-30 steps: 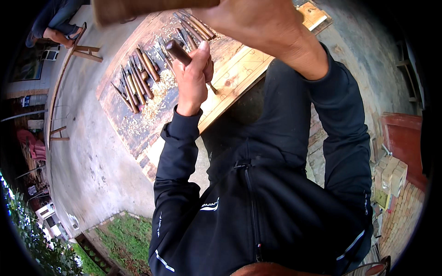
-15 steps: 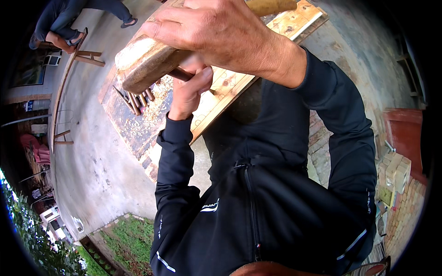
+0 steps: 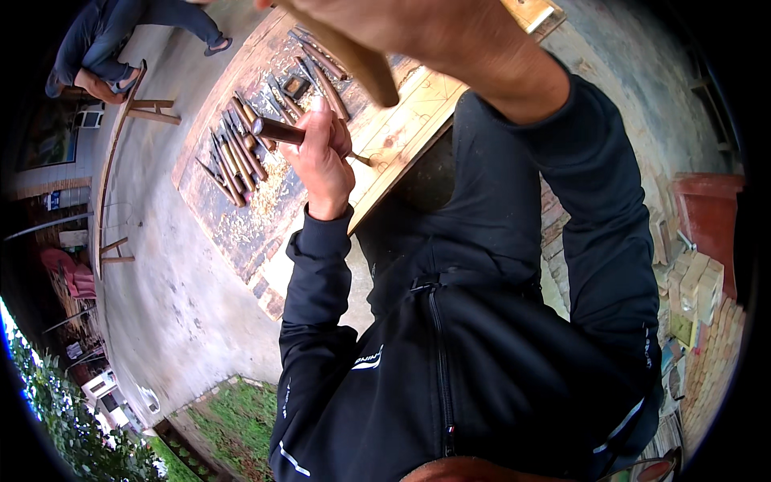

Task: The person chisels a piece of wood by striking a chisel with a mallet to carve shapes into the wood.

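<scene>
My left hand point(image 3: 323, 165) is wrapped round the dark wooden handle of a carving chisel point(image 3: 278, 132). The chisel lies slanted, its metal end meeting a pale wooden board point(image 3: 422, 100) marked with drawn curved outlines. Above, at the top edge, my right hand point(image 3: 450, 36) is closed on a wooden mallet point(image 3: 363, 66). Only part of the mallet shows; the rest is cut off by the frame. It is raised clear of the chisel's butt. Several more carving chisels point(image 3: 237, 153) lie left of my left hand among wood shavings.
The board rests on a worn wooden worktable point(image 3: 261, 269). A long wooden bench point(image 3: 108, 173) stands on the concrete at left, with a seated person's legs point(image 3: 120, 40) at its far end. A reddish container point(image 3: 707, 229) and stacked blocks point(image 3: 692, 293) are at right.
My right hand has lifted the mallet up off the chisel's end, uncovering the handle and the laid-out chisels. My left hand keeps its hold, shifted slightly right in view.
</scene>
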Demonstrator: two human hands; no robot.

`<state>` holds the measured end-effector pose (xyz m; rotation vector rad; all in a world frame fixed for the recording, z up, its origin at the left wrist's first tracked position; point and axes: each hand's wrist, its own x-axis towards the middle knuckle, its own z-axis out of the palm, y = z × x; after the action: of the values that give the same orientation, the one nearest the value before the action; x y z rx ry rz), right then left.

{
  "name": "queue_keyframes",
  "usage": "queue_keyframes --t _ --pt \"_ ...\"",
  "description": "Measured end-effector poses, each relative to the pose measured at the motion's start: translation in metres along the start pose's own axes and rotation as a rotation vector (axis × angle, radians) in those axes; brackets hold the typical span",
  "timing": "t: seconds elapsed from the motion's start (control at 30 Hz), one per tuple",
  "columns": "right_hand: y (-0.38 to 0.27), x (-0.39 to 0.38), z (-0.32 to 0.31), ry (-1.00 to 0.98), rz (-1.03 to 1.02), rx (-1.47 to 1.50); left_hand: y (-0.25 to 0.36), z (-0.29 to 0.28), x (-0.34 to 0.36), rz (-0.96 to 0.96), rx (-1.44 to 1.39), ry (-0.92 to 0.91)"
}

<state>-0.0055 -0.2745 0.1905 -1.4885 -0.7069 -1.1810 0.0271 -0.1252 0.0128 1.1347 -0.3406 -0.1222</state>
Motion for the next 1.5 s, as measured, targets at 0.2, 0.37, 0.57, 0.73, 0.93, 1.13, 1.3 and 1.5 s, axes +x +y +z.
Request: queue_keyframes --t 0.2,0.37,0.57,0.73,0.93,1.13,1.3,1.5 --pt "0.036 -0.040 0.023 -0.456 -0.410 -0.637 -0.001 -0.014 -0.017 0.173 0.076 0.099" --pt "0.021 -0.021 0.015 -0.383 -0.314 -0.657 0.002 -0.009 -0.005 0.056 0.067 0.113" --pt "0.009 -0.005 0.012 0.042 -0.106 0.032 0.000 -0.010 -0.013 0.083 0.030 0.177" --pt "0.027 -0.046 0.028 -0.315 -0.413 -0.906 -0.001 0.006 -0.022 0.202 0.102 0.233" --pt "0.027 -0.027 0.023 -0.246 -0.263 -0.616 -0.006 -0.005 -0.030 0.217 0.041 0.130" --pt "0.021 -0.049 0.023 -0.462 -0.464 -0.832 -0.002 0.014 -0.032 0.204 -0.034 0.291" --pt "0.025 -0.031 0.019 -0.269 -0.319 -0.671 -0.019 -0.038 -0.031 0.218 -0.084 -0.110" --pt "0.032 -0.070 0.030 -0.390 -0.353 -0.951 -0.003 0.021 -0.029 0.251 -0.105 0.367"
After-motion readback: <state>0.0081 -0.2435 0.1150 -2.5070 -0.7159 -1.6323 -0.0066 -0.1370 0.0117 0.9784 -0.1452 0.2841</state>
